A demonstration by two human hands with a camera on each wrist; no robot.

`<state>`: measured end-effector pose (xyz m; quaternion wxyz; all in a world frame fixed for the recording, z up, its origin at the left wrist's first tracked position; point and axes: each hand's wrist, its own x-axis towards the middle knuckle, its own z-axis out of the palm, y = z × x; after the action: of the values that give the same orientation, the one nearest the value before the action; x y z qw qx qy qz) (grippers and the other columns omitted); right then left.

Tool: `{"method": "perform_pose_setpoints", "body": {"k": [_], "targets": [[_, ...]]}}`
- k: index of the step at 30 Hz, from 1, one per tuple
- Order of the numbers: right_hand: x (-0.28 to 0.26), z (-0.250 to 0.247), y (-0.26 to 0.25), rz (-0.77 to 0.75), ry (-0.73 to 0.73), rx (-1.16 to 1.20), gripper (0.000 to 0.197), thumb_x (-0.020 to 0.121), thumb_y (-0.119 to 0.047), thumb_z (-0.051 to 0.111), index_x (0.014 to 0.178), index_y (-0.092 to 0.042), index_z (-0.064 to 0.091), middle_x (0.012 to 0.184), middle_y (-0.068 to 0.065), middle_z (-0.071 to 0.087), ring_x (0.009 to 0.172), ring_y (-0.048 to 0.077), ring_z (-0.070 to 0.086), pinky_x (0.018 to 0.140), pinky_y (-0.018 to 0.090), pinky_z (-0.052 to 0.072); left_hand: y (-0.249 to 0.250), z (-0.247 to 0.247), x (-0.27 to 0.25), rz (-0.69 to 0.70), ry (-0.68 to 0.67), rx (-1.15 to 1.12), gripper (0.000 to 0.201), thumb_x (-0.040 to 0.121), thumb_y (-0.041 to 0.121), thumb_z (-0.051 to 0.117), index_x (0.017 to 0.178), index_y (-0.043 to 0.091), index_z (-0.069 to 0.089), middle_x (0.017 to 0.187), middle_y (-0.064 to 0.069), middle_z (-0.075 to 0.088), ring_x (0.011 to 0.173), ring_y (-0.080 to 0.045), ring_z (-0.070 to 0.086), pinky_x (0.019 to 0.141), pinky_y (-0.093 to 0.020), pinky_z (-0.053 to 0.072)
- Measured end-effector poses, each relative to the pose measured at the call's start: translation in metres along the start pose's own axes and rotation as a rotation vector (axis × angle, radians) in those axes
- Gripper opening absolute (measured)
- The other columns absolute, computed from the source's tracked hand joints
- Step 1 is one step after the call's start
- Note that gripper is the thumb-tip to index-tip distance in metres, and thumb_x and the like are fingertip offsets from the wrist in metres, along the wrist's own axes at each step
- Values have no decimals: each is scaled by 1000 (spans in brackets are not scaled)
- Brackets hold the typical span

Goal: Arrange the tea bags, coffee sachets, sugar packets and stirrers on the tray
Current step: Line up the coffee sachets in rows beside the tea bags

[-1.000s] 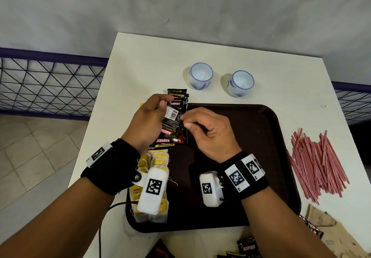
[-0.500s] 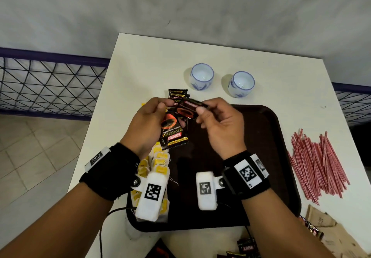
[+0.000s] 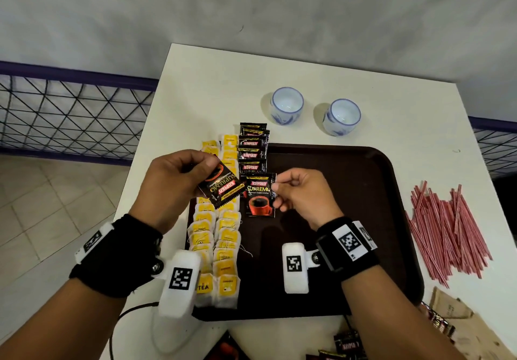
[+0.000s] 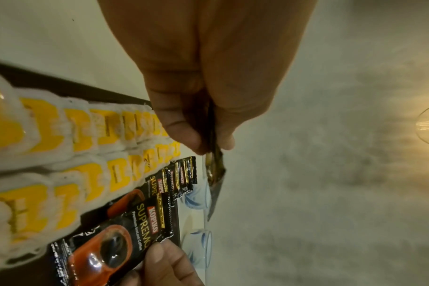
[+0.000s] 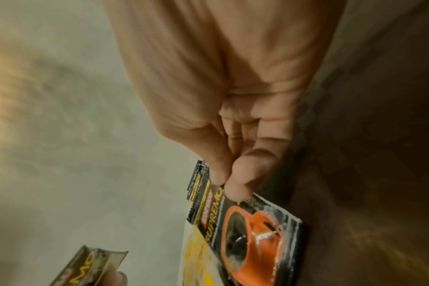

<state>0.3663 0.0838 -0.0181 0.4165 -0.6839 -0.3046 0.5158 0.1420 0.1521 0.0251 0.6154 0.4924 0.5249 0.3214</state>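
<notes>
The right hand (image 3: 300, 197) pinches one coffee sachet (image 3: 260, 196) low over the tray (image 3: 363, 191). It was higher before. The left hand (image 3: 174, 183) pinches another sachet (image 3: 221, 187).

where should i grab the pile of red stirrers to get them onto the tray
Judging by how they lie, grip the stirrers around the middle of the pile, coming from above with the right hand. They lie roughly parallel, fanned at the ends, on the table right of the tray, so a mid-length pinch across them should gather most.
</notes>
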Motion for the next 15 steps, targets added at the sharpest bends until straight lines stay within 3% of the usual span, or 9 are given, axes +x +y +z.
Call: {"method": "perform_pose_setpoints", "body": {"k": [5,10,15], "targets": [[3,6,0,28,13,-4,12,90,5,66,84,-4,62,58,5,63,47,17,63,43,23,50,-3,-11,-5,-2,-103,-22,31,87,-5,67,110,16,71,103,-1,74,92,-19,73,65,-26,60],[5,12,-1,21,40,-50,11,90,2,67,83,-5,62,60,5,64,49,20,65,45,26,51,-6,-13,-8,26,-115,2,49,80,-6,74,120,20,62,100,-7,75,77,-20,71,58,-28,57],[9,17,1,11,63,-105,11,90,-1,68,83,-7,63,63,5,66,50,20,66,46,28,51,-14,-7,-13,30,-114,17,39,80,-6,75,108,18,63,89,-15,74,69,-20,65,52,-24,52]]}}
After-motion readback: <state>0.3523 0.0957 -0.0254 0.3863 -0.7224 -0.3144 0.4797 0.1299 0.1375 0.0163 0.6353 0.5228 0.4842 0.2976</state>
